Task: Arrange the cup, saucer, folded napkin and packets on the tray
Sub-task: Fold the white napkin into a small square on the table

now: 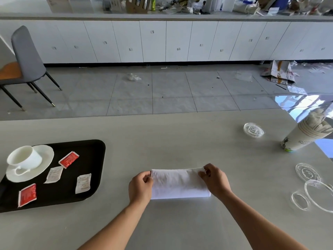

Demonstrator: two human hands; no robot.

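Observation:
A white napkin lies folded into a wide strip on the grey table, to the right of the tray. My left hand pinches its far left corner and my right hand pinches its far right corner. The black tray sits at the left. On it a white cup stands on a white saucer at the tray's far left. Two red packets and two white packets lie spread over the tray.
A stack of paper cups holding wrapped items stands at the far right. Several clear plastic lids lie on the table's right side. A grey chair stands on the floor beyond the table's far edge.

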